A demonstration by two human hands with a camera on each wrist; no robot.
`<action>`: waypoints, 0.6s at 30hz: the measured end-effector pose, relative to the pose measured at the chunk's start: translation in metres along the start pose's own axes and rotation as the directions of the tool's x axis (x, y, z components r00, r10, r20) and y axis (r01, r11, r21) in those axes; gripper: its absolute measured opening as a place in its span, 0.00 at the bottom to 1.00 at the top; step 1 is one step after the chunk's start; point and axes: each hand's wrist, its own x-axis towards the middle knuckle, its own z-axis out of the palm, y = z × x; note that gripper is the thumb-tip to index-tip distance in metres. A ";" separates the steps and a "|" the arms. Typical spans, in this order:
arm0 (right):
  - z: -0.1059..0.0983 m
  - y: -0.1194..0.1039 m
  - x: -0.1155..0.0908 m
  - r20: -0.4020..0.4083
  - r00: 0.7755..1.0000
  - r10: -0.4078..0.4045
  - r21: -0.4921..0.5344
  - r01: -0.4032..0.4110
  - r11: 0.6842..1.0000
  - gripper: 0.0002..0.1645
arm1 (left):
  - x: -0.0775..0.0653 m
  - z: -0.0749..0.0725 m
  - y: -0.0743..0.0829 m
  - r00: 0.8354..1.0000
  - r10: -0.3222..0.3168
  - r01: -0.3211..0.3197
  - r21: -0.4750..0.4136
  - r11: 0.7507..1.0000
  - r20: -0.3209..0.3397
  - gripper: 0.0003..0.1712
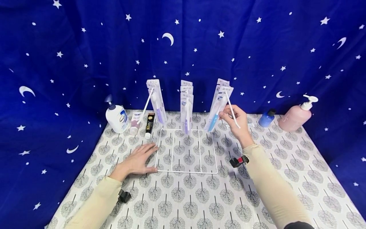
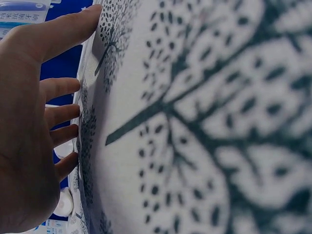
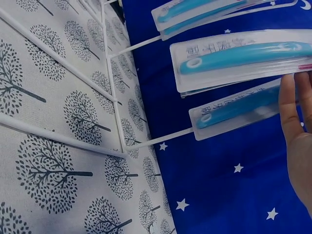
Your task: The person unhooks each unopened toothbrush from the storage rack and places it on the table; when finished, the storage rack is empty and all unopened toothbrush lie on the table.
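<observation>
My right hand (image 1: pixel 235 119) pinches the edge of a packaged blue toothbrush (image 1: pixel 213 119) at the front of the right-hand row. In the right wrist view, its fingertips meet the lower edge of that clear pack (image 3: pixel 243 56), with another blue toothbrush pack (image 3: pixel 234 109) beneath. My left hand (image 1: pixel 138 159) rests on the patterned cloth, fingers spread, thumb and fingertips at the left side of the white wire rack base (image 1: pixel 186 172). Purple toothbrush packs hang in the left row (image 1: pixel 158 105) and the middle row (image 1: pixel 187 111).
A white pump bottle (image 1: pixel 116 117), a pinkish tube (image 1: pixel 135 123) and a black tube (image 1: pixel 149 125) stand at back left. A small blue bottle (image 1: pixel 267 118) and a pink pump bottle (image 1: pixel 295 117) are at back right. White prongs (image 1: pixel 233 109) jut forward. A starry blue curtain (image 1: pixel 200 47) hangs behind.
</observation>
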 end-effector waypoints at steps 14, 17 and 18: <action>-0.006 -0.010 -0.005 -0.019 0.999 -0.037 -0.015 0.037 0.999 0.08 | 0.001 -0.001 0.001 1.000 -0.006 0.006 0.002 1.000 0.001 0.55; -0.008 -0.010 -0.006 -0.018 0.999 -0.038 -0.012 0.038 0.999 0.08 | 0.001 -0.002 0.001 1.000 -0.005 0.005 0.004 1.000 0.004 0.55; -0.009 -0.010 -0.007 -0.019 0.999 -0.037 -0.012 0.037 0.999 0.08 | 0.001 -0.002 0.001 1.000 -0.007 0.007 0.004 1.000 0.008 0.55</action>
